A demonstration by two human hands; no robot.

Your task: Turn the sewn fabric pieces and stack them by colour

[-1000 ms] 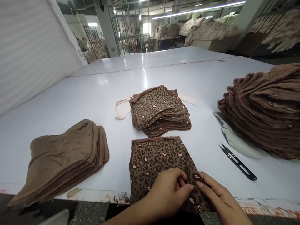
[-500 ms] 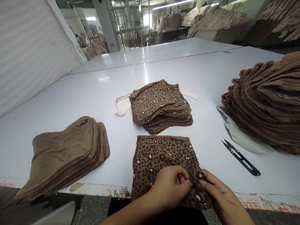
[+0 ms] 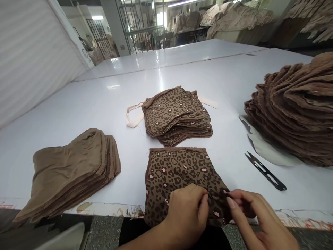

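two-handed, you pinch the leopard-print piece [image 3: 179, 166] over the near edge of the table [image 3: 229, 152], left hand [image 3: 187, 210] gripping its lower part, right hand [image 3: 256, 217] its side, so tension it evenly.

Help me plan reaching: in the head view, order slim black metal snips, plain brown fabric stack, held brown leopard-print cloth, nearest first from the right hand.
1. Leopard-print cloth: touching the right hand.
2. Black snips: ahead of that hand.
3. Plain brown stack: at far left.

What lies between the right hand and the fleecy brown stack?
Black thread snips, then a pale sheet jutting from under the stack; head view.
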